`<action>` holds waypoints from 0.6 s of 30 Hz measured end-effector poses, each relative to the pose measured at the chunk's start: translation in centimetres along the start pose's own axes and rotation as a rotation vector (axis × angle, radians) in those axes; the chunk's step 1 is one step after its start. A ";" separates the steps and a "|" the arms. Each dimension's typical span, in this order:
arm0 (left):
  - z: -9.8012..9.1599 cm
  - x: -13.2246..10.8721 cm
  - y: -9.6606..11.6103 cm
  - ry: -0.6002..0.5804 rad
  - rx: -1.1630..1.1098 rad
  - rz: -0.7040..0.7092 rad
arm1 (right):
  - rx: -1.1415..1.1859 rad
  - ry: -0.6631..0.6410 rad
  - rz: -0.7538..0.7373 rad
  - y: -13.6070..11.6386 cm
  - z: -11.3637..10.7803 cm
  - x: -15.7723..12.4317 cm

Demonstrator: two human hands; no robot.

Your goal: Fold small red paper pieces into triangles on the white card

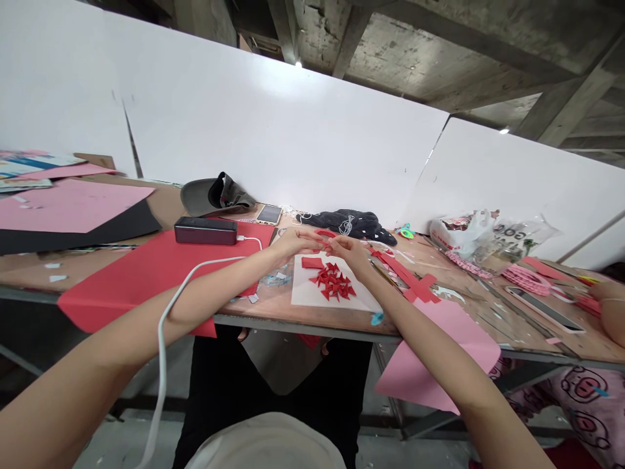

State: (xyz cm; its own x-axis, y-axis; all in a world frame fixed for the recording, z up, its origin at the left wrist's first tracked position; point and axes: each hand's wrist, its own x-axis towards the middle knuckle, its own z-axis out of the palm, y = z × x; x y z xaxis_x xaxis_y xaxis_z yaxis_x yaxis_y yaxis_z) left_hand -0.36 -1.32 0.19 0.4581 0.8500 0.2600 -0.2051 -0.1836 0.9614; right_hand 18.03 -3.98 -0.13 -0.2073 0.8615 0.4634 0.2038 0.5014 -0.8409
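left hand [295, 241] and right hand [348, 250] extended toward 12 o'clock, pinching red paper [324, 233] between them. plastic bag [466, 239] at 2 o'clock: dark red contents [456, 223], not identifiable.

Wood-topped worktable [24, 272] spans mid frame, L to R. On it: black paper sheet [122, 225] mid L, red sheet [122, 286] & grey cap [199, 197] L of ctr, white sheet [303, 290] ctr, plastic bag [461, 236] & pink-edged phone [544, 309] R.
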 end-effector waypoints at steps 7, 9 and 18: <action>0.0 0.1 -0.3 -0.045 0.083 0.010 | -0.195 -0.031 -0.091 0.8 -0.1 0.2; 0.0 0.1 -0.3 -0.054 0.148 0.021 | -0.228 -0.039 -0.094 1.0 -0.2 0.3; -0.6 0.4 -0.8 -0.113 0.246 -0.017 | -0.366 -0.069 -0.170 0.8 -0.2 0.3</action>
State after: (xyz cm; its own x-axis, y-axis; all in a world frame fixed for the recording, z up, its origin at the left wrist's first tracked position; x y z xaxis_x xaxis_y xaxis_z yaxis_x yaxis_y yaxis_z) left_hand -0.48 -0.52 -0.56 0.5565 0.7959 0.2385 0.0138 -0.2959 0.9551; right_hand 18.32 -3.33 -0.60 -0.3287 0.7629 0.5568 0.4854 0.6422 -0.5933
